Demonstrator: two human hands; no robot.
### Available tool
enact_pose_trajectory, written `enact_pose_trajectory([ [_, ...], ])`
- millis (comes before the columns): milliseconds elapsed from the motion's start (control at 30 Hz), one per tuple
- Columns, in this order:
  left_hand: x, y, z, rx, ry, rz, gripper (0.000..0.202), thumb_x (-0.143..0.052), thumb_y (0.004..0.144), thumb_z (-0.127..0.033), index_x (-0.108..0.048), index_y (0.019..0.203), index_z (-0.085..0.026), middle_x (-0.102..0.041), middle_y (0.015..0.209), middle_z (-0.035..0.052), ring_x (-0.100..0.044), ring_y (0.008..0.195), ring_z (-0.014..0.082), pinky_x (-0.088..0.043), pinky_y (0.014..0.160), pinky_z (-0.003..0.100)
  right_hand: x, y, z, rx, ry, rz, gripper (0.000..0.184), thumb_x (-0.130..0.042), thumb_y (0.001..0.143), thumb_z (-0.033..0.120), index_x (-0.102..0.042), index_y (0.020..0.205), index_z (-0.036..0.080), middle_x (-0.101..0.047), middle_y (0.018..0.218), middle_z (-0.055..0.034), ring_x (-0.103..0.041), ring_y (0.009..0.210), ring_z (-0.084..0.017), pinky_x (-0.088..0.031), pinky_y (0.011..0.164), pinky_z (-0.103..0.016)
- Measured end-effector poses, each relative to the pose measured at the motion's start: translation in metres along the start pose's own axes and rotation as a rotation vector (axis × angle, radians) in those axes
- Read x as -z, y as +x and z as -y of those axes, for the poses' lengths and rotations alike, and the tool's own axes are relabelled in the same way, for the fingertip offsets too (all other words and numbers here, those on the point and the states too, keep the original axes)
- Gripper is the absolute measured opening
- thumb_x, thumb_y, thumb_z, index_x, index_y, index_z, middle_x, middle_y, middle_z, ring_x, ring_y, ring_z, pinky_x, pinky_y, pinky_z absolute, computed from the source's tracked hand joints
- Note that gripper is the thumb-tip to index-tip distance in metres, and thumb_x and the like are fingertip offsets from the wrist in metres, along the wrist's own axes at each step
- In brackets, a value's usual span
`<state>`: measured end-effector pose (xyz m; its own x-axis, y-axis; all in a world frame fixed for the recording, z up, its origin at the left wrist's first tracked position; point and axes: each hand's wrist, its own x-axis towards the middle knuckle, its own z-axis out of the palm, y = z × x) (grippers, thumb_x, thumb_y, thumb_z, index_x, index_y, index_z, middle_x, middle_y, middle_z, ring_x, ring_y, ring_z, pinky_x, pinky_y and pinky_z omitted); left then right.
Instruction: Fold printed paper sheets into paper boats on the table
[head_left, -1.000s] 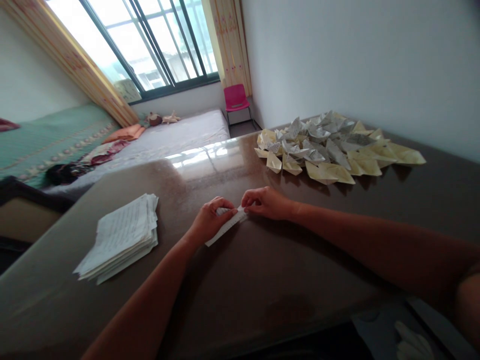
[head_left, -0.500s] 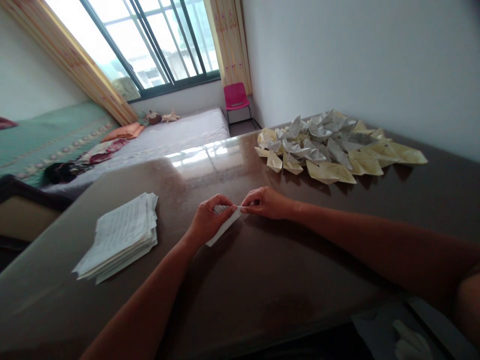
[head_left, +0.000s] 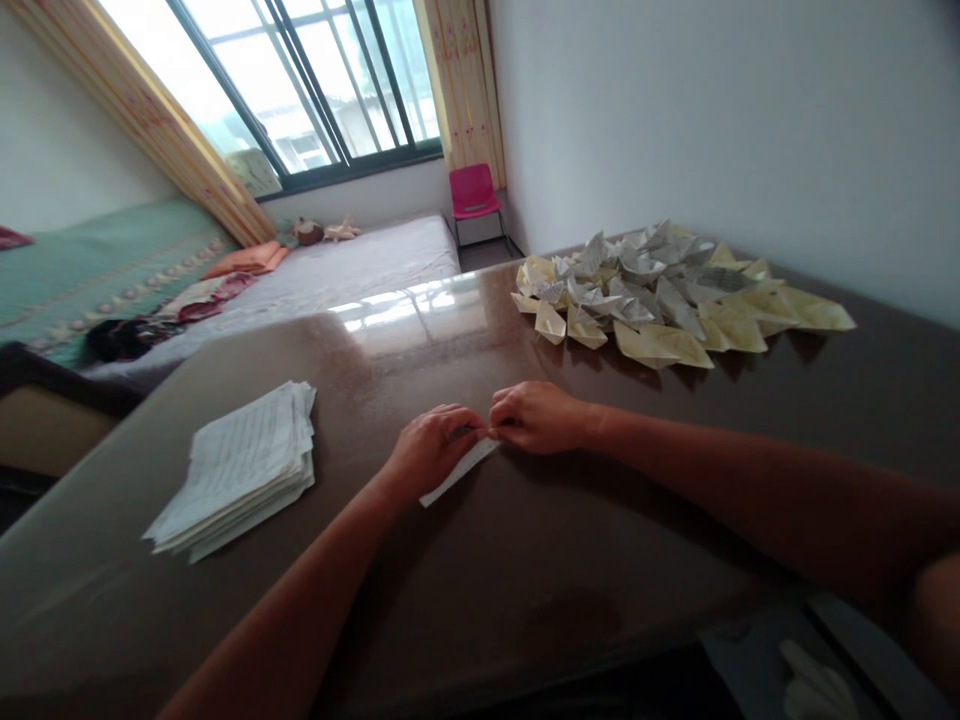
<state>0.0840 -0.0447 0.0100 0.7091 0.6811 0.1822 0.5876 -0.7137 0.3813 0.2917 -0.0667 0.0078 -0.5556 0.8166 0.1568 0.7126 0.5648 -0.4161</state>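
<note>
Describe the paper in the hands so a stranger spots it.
On the glossy brown table, look between the white paper stack and the heap of white and yellow paper boats. A bare left hand and bare right hand come close there. The narrow white paper strip juts from beneath the left hand; it alone is held.

No legible text. Paper stack (head_left: 244, 450), left of left grip (head_left: 433, 452): lines of writing, too blurred to read. Folded papers (head_left: 677, 306), beyond and right of right grip (head_left: 541, 418): faint marks, unreadable.
</note>
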Motion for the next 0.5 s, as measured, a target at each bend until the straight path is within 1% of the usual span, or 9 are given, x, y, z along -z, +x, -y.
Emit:
enact_pose_trajectory([
  [100,0.005,-0.002,-0.002,-0.004,0.211,-0.222,0.025,-0.052,0.091,-0.038,-0.067,0.102,-0.023,-0.064,0.105,0.0057,-0.055,0.103,0.0217,-0.044,0.088,0.033,0.002,0.004,-0.009,-0.206,0.027,-0.061,0.025,-0.054,0.086,0.032,-0.072,0.078,0.017,-0.068,0.074,-0.0046,-0.054,0.065,-0.013,-0.029,0.056,-0.024],
  [133,0.006,-0.003,-0.003,0.017,0.265,-0.272,0.026,-0.052,0.090,-0.040,-0.067,0.104,-0.024,-0.063,0.106,0.0058,-0.055,0.103,0.0224,-0.044,0.088,0.034,0.002,0.006,-0.013,-0.268,0.048,-0.079,0.027,-0.053,0.086,0.032,-0.072,0.077,0.015,-0.068,0.072,-0.0046,-0.053,0.063,-0.012,-0.029,0.055,-0.024],
  [167,0.007,-0.005,-0.003,0.046,0.296,-0.283,0.027,-0.052,0.090,-0.042,-0.067,0.104,-0.025,-0.064,0.103,0.0050,-0.056,0.098,0.0216,-0.044,0.084,0.033,0.003,0.007,-0.016,-0.310,0.066,-0.088,0.028,-0.053,0.086,0.032,-0.072,0.075,0.014,-0.067,0.069,-0.0043,-0.052,0.060,-0.011,-0.028,0.054,-0.024],
  [200,0.007,-0.006,-0.004,0.076,0.302,-0.255,0.027,-0.051,0.090,-0.043,-0.067,0.105,-0.026,-0.065,0.097,0.0035,-0.059,0.090,0.0196,-0.045,0.079,0.030,0.003,0.008,-0.018,-0.336,0.082,-0.086,0.030,-0.053,0.086,0.032,-0.071,0.072,0.013,-0.066,0.065,-0.0038,-0.050,0.058,-0.011,-0.027,0.052,-0.024],
  [267,0.004,-0.009,-0.006,0.103,0.267,-0.136,0.029,-0.049,0.091,-0.043,-0.065,0.110,-0.028,-0.066,0.089,0.0004,-0.060,0.075,0.0154,-0.045,0.070,0.027,0.004,0.008,-0.019,-0.351,0.128,-0.059,0.032,-0.053,0.084,0.032,-0.069,0.064,0.012,-0.062,0.057,-0.0024,-0.048,0.053,-0.009,-0.026,0.050,-0.024],
  [333,-0.003,-0.010,-0.008,0.103,0.224,-0.060,0.034,-0.048,0.092,-0.043,-0.059,0.122,-0.030,-0.068,0.093,0.0005,-0.062,0.072,0.0149,-0.046,0.068,0.026,0.004,0.006,-0.017,-0.357,0.219,-0.024,0.033,-0.053,0.083,0.032,-0.068,0.060,0.012,-0.057,0.051,-0.0008,-0.045,0.049,-0.008,-0.026,0.048,-0.023],
  [433,-0.012,-0.008,-0.009,0.120,0.140,-0.099,0.038,-0.043,0.094,-0.040,-0.056,0.129,-0.030,-0.069,0.108,0.0049,-0.065,0.084,0.0180,-0.047,0.075,0.028,0.001,0.004,-0.012,-0.380,0.425,0.080,0.031,-0.053,0.081,0.032,-0.067,0.061,0.012,-0.055,0.049,0.0010,-0.039,0.042,-0.006,-0.024,0.043,-0.021],
  [467,-0.014,-0.007,-0.008,0.140,0.094,-0.119,0.038,-0.042,0.095,-0.040,-0.056,0.129,-0.030,-0.069,0.108,0.0057,-0.065,0.084,0.0180,-0.047,0.075,0.028,-0.001,0.003,-0.011,-0.389,0.500,0.120,0.030,-0.054,0.080,0.032,-0.066,0.062,0.012,-0.055,0.049,0.0014,-0.036,0.040,-0.005,-0.023,0.041,-0.021],
  [500,-0.015,-0.007,-0.007,0.165,0.040,-0.131,0.039,-0.042,0.095,-0.039,-0.056,0.129,-0.029,-0.070,0.103,0.0059,-0.065,0.081,0.0171,-0.047,0.073,0.027,-0.003,0.003,-0.009,-0.394,0.576,0.158,0.029,-0.055,0.080,0.032,-0.066,0.062,0.012,-0.056,0.050,0.0015,-0.035,0.039,-0.005,-0.021,0.039,-0.020],
])
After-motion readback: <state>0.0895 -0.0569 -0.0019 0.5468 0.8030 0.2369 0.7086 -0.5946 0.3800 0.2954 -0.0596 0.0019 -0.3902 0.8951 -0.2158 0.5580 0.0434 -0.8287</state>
